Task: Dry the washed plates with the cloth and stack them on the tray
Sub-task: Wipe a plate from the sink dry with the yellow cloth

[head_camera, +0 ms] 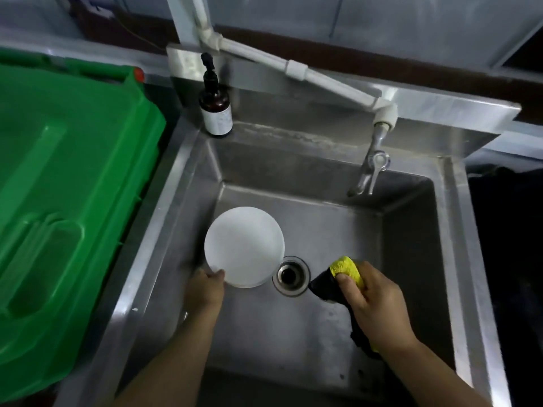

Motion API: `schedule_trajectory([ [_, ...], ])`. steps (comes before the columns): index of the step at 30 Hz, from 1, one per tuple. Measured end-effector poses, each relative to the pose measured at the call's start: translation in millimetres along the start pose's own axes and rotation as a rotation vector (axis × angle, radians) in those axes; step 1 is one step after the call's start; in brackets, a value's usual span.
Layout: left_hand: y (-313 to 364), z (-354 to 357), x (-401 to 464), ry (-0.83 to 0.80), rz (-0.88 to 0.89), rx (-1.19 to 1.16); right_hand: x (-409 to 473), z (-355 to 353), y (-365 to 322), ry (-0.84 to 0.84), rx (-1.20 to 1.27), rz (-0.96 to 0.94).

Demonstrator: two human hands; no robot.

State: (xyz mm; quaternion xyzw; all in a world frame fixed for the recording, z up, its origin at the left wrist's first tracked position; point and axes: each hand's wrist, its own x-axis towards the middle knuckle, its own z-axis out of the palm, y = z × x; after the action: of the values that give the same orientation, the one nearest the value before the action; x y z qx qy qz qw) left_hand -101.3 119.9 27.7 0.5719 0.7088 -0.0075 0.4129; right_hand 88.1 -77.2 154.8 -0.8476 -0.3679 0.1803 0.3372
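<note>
Inside the stainless steel sink (188, 183), the left hand (205, 289) pinches the near rim of a white plate (244, 250), thumb on top and fingers curled under its edge; the plate sits low in the basin, just left of the round drain (291, 275), and whether it rests on the sink floor or is lifted cannot be told. The right hand (373, 304) is clamped around a cloth (343, 274) — yellow on one face, black on the other — bunched in the fist just right of the drain, apart from the plate. A metal tap (371, 163) hangs over the basin from a white pipe (293, 69). A brown pump bottle (215, 107) stands on the back left corner of the sink, and a green plastic lid (67, 186) lies to the left.
</note>
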Motion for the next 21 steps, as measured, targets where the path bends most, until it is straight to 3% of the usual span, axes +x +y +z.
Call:
schedule_trajectory([
  [15, -11.6, 13.6, 22.4, -0.038, -0.127, -0.309, 12.8, 29.8, 4.4, -0.014, -0.006, 0.117],
  [21, 3.8, 19.1, 15.0, -0.096, -0.265, -0.856, 10.2, 32.9, 2.0, 0.000, 0.001, 0.133],
])
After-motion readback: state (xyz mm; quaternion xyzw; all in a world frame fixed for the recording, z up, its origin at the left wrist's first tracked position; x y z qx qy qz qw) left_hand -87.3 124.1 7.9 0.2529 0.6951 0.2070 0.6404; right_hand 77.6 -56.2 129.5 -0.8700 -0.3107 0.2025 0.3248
